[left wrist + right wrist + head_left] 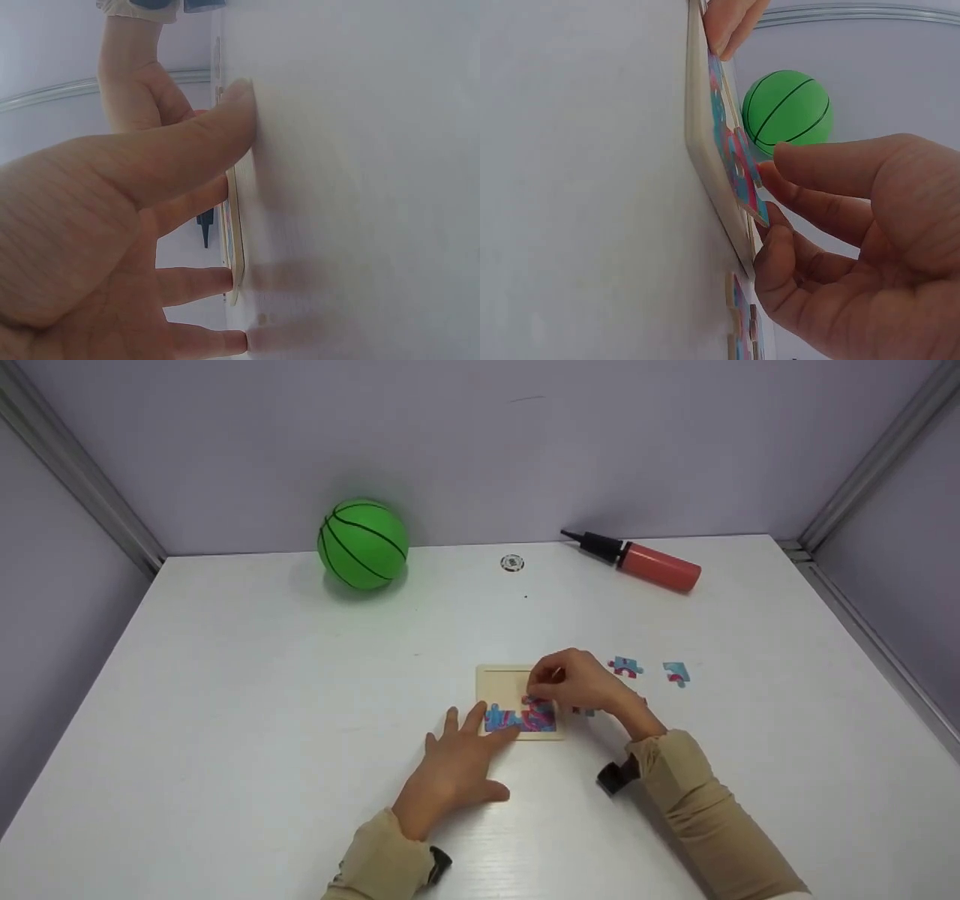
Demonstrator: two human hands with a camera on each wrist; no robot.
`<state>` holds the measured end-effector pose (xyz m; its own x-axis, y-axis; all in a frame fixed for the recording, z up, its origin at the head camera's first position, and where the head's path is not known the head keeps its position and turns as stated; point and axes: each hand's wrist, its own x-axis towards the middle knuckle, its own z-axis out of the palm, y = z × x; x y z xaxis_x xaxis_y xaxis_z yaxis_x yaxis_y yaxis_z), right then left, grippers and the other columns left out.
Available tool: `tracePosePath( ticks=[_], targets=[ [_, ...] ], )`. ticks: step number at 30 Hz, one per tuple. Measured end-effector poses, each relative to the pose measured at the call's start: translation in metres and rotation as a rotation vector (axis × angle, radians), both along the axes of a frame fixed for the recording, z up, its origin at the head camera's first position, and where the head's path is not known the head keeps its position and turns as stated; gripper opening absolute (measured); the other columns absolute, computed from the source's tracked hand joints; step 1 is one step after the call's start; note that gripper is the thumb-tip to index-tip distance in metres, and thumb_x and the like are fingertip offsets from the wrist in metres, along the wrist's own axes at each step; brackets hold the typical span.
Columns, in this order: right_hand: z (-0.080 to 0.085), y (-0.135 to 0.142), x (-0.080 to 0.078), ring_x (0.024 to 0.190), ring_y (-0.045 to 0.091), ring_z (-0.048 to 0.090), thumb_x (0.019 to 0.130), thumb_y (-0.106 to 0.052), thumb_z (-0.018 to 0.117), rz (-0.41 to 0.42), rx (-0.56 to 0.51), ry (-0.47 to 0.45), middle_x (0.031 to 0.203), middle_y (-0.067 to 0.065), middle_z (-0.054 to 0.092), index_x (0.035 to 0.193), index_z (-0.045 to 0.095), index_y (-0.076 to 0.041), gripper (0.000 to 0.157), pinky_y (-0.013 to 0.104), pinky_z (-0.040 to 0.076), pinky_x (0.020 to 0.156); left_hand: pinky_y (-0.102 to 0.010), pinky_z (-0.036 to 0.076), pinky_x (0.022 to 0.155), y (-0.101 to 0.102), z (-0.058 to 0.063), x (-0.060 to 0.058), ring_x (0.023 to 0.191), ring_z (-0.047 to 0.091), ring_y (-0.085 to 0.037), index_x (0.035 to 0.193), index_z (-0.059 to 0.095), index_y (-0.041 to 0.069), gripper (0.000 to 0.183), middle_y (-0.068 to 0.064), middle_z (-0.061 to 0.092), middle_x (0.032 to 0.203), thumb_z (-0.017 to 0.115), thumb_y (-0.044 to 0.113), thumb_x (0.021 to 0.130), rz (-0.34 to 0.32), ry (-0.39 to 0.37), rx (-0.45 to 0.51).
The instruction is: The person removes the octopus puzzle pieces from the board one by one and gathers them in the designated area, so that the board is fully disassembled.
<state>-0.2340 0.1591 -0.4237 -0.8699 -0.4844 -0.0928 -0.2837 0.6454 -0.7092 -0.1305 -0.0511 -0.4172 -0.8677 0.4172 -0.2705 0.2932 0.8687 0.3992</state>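
Note:
A small wooden puzzle tray (501,684) lies on the table, its near part filled with joined pink, blue and purple pieces (540,721). Over its right side, my right hand (574,682) pinches a jigsaw piece (748,159) between thumb and fingertips, close above the joined ones. The piece sits slightly tilted in the right wrist view. My left hand (457,765) is spread, with fingertips on the tray's near left edge and joined pieces. In the left wrist view its thumb (202,142) stands out from the other fingers.
Loose jigsaw pieces lie right of the tray: one piece (625,666), a corner piece (676,673), and others partly hidden by the right wrist. Farther back are a green ball (363,544), a round chip (512,563) and a red and black hand pump (660,567).

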Motion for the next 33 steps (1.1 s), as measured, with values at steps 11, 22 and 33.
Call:
tracePosePath(
  ticks=[11, 22, 33],
  targets=[
    [0.005, 0.0, -0.001, 0.072, 0.015, 0.054, 0.083, -0.006, 0.073, 0.107, -0.068, 0.001, 0.081, 0.001, 0.065, 0.091, 0.068, -0.006, 0.01, 0.029, 0.046, 0.065, -0.071, 0.027, 0.097, -0.001, 0.002, -0.001, 0.138, 0.017, -0.052, 0.144, 0.045, 0.027, 0.074, -0.017, 0.021, 0.156, 0.077, 0.037, 0.079, -0.003, 0.01, -0.004],
    [0.006, 0.002, 0.0, 0.075, 0.017, 0.052, 0.083, -0.004, 0.071, 0.106, -0.064, 0.017, 0.084, 0.001, 0.062, 0.095, 0.067, -0.009, 0.013, 0.03, 0.046, 0.069, -0.071, 0.027, 0.098, 0.0, 0.001, 0.0, 0.138, 0.015, -0.052, 0.145, 0.044, 0.028, 0.075, -0.017, 0.02, 0.156, 0.077, 0.038, 0.079, 0.005, -0.004, -0.003],
    [0.01, 0.009, 0.003, 0.075, 0.018, 0.052, 0.083, -0.006, 0.072, 0.057, -0.178, -0.016, 0.086, 0.005, 0.061, 0.1, 0.067, -0.003, 0.018, 0.023, 0.045, 0.068, -0.071, 0.028, 0.096, -0.001, -0.001, 0.001, 0.137, 0.017, -0.052, 0.145, 0.045, 0.028, 0.075, -0.017, 0.022, 0.156, 0.077, 0.038, 0.078, -0.006, 0.022, 0.001]
  ],
)
